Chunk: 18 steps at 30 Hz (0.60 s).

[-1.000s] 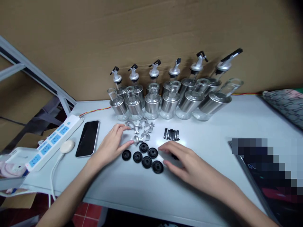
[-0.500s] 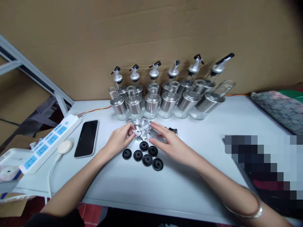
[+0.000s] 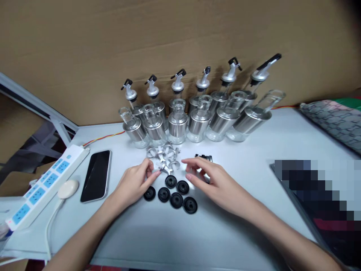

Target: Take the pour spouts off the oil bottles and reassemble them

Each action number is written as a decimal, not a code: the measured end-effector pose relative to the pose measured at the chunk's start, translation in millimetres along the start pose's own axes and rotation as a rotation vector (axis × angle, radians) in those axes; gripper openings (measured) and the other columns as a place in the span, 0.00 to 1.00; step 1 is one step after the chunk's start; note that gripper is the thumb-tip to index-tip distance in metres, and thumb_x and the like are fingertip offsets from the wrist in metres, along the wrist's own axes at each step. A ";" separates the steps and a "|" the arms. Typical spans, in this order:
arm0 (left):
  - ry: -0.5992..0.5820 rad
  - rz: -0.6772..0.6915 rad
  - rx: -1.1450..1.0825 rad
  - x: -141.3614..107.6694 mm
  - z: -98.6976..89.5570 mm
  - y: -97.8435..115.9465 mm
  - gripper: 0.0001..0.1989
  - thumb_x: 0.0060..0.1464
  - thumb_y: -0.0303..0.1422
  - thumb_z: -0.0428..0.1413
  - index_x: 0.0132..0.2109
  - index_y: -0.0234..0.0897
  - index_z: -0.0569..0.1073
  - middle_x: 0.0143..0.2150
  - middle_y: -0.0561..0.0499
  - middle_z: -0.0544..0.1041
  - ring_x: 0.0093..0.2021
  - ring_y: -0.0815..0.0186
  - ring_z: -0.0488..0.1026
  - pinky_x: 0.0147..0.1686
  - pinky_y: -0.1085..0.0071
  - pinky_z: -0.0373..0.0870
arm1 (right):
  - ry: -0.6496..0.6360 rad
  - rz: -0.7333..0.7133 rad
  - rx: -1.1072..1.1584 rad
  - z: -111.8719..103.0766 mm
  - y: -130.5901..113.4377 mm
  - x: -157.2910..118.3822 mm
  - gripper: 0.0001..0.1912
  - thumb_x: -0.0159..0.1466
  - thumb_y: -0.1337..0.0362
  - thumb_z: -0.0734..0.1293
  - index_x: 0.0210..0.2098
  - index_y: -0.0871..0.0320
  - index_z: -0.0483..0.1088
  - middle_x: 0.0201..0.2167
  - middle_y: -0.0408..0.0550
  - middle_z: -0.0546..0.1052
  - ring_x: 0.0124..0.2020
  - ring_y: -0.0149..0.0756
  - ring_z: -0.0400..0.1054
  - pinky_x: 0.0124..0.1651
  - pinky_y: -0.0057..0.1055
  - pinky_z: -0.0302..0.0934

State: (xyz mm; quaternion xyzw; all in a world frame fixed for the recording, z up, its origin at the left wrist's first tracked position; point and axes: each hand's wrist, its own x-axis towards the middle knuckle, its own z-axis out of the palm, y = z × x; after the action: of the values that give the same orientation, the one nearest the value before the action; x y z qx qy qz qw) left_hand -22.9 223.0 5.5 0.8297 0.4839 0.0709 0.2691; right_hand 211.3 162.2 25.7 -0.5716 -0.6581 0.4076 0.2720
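My left hand (image 3: 137,180) rests at the left of a small pile of silver pourer tops (image 3: 166,154). Its fingers are loosely curled and the thumb is apart from them, the thumb tip beside one silver top; I see nothing gripped. On the other side, my right hand (image 3: 218,182) is open, thumb and fingers apart with nothing between them. Several round black stoppers (image 3: 176,200) lie on the table between the hands. Small black parts (image 3: 204,157) sit behind the right hand, which partly hides them.
Glass bottles with steel sleeves (image 3: 178,124) stand in two rows at the back; the rear ones carry pourers (image 3: 177,86). A phone (image 3: 96,176), a power strip (image 3: 49,184) and a white round plug (image 3: 68,189) lie at left. A patterned cloth item (image 3: 335,126) is at right.
Both hands have drawn back from the silver tops towards me, and the right hand has moved off to the right. The tops lie more spread out and less covered. The view has shifted slightly.
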 end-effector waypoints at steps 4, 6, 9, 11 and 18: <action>-0.251 0.060 -0.045 -5.1 -10.4 5.6 0.16 0.56 0.47 0.52 0.35 0.38 0.62 0.24 0.58 0.66 0.23 0.70 0.62 0.26 0.75 0.54 | -0.232 0.023 -0.129 -7.4 -0.5 -4.9 0.22 0.57 0.55 0.69 0.49 0.56 0.67 0.28 0.42 0.72 0.29 0.33 0.66 0.32 0.29 0.59; -0.321 0.068 -0.086 -7.2 -15.1 6.8 0.19 0.49 0.47 0.59 0.37 0.38 0.64 0.26 0.58 0.66 0.25 0.71 0.63 0.26 0.75 0.55 | -0.295 0.003 -0.175 -6.0 2.6 -7.4 0.27 0.52 0.55 0.74 0.49 0.54 0.67 0.32 0.42 0.71 0.32 0.34 0.66 0.33 0.28 0.59; -0.401 0.088 -0.114 -9.4 -20.8 4.5 0.18 0.44 0.39 0.64 0.39 0.39 0.67 0.30 0.57 0.68 0.29 0.70 0.64 0.28 0.76 0.59 | -0.331 -0.029 -0.215 -0.9 7.4 -10.6 0.26 0.51 0.61 0.75 0.47 0.53 0.66 0.40 0.44 0.69 0.36 0.35 0.66 0.36 0.28 0.60; -0.430 0.103 -0.135 -10.2 -23.7 0.5 0.13 0.46 0.33 0.63 0.38 0.39 0.68 0.33 0.56 0.69 0.31 0.70 0.66 0.31 0.76 0.61 | -0.334 -0.028 -0.227 2.0 9.0 -12.1 0.22 0.53 0.66 0.71 0.47 0.53 0.65 0.43 0.45 0.67 0.38 0.35 0.66 0.38 0.29 0.60; -0.289 0.273 -0.192 -9.1 -24.4 -8.5 0.10 0.60 0.25 0.47 0.42 0.39 0.70 0.45 0.49 0.69 0.45 0.68 0.69 0.46 0.71 0.65 | -0.358 -0.084 -0.235 2.9 10.1 -13.2 0.23 0.57 0.74 0.64 0.51 0.53 0.63 0.45 0.47 0.66 0.41 0.36 0.67 0.41 0.30 0.62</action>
State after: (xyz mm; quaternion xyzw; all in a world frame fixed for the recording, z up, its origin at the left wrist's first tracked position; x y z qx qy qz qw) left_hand -43.4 227.8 23.1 0.8595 0.3145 0.0328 0.4014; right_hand 216.9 148.8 17.0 -0.4899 -0.7622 0.4113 0.0993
